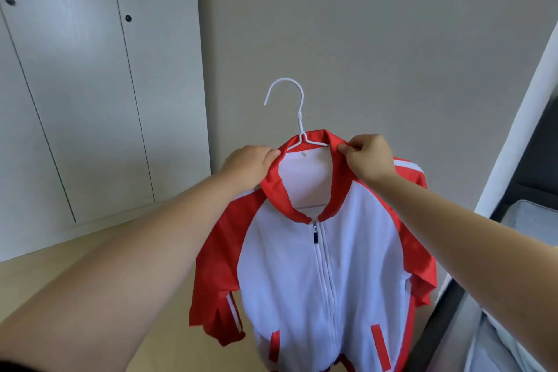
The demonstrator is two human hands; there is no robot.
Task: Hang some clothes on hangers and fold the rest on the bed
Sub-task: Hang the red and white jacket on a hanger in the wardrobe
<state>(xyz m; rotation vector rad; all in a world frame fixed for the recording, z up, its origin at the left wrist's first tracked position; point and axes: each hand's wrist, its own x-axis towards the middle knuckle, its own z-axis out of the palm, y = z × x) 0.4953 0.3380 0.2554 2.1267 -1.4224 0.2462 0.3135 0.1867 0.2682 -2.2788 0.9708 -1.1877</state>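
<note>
Behind, at left: closed wardrobe doors [90,100]. Suspended in mid-air before the grey wall, over wooden floor [75,275]: red-and-white jacket [287,281], zipped to the top, sleeves hanging. Pinched at left side of red collar [274,190] by left hand [247,166]; pinched at right side by right hand [370,157], fingers curled on fabric. Seated inside neck opening: white wire hanger [297,112], hook upright above collar. Just below collar: dark zip pull [315,235].

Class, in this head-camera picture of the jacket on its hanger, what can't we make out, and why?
Head view: shoulders of the hanger, hidden inside the jacket; mainly the hook and neck show.
Head view: the jacket hem, cut off by the bottom edge.
Head view: fingertips of the left hand, tucked behind the collar.
</note>
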